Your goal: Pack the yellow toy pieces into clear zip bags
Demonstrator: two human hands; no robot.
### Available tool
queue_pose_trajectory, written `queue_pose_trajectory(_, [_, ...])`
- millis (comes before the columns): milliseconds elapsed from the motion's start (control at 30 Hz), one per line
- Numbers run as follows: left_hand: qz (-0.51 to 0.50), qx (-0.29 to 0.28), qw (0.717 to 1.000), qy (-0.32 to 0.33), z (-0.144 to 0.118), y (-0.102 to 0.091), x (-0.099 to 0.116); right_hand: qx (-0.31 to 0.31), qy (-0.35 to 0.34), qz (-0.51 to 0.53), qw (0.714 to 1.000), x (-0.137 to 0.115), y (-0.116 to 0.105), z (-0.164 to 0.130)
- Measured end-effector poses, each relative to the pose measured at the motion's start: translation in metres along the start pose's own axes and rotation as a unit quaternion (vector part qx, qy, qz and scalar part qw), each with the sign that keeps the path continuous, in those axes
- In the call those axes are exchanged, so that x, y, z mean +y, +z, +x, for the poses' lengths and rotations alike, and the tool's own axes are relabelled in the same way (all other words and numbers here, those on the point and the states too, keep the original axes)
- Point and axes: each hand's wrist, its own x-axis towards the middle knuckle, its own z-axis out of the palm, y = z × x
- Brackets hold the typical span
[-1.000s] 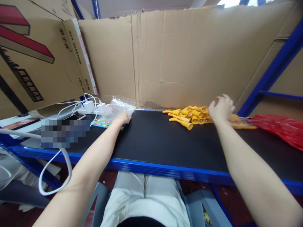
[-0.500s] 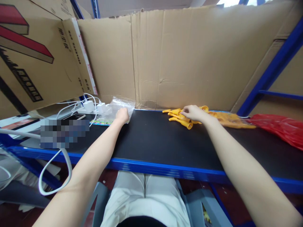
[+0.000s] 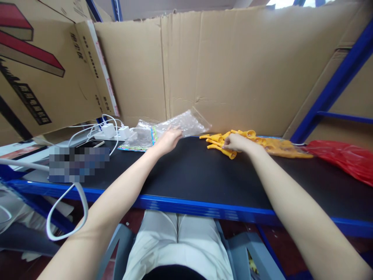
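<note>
My left hand [image 3: 169, 140] grips a clear plastic bag [image 3: 186, 123] and holds it lifted off a stack of similar bags [image 3: 138, 137] at the back of the black shelf top [image 3: 189, 171]. My right hand [image 3: 237, 142] rests on a pile of small yellow plastic trumpet-shaped pieces [image 3: 221, 142], fingers closed on one of them. More yellow pieces lie in a clear bag [image 3: 279, 147] just right of the pile.
Cardboard sheets [image 3: 227, 66] wall in the back and left. White chargers and cables [image 3: 112, 131] lie at the back left beside a phone [image 3: 91, 144]. A red plastic bag [image 3: 344, 159] lies at the right. A blue shelf upright [image 3: 335, 83] rises at the right.
My left hand has pulled one clear bag off the stack and carried it right towards the yellow pile. My right hand moved left from the bagged pieces onto the loose pile.
</note>
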Motion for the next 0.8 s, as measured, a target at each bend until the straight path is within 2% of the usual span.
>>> queue_pose_trajectory(67, [-0.004,-0.074,0.997,0.003,-0.002,0.009,-0.003,-0.015,0.003,0.005,1.000,-0.001,0.002,0.001])
queue_pose_trajectory(200, [-0.030,-0.231,0.971,-0.057,-0.009,0.022,-0.009,-0.037,0.000,0.004,0.999,-0.002,0.006,0.003])
queue_pose_trajectory(300, [-0.070,-0.289,0.946,-0.127,-0.011,0.026,-0.008,-0.055,-0.007,-0.013,0.998,-0.002,0.007,0.003])
queue_pose_trajectory(367, [-0.062,-0.329,0.926,-0.173,-0.011,0.026,-0.005,-0.079,-0.009,-0.030,0.996,-0.003,0.007,0.001])
queue_pose_trajectory(467, [-0.036,-0.387,0.898,-0.205,-0.010,0.023,-0.001,-0.104,0.006,-0.045,0.994,-0.008,0.004,-0.003])
queue_pose_trajectory(667, [-0.040,-0.415,0.889,-0.189,-0.009,0.017,-0.003,-0.056,0.015,0.003,0.998,-0.015,-0.006,-0.011])
queue_pose_trajectory(800, [-0.036,-0.383,0.905,-0.182,-0.011,0.018,-0.014,-0.040,0.008,0.078,0.996,-0.008,-0.007,-0.010])
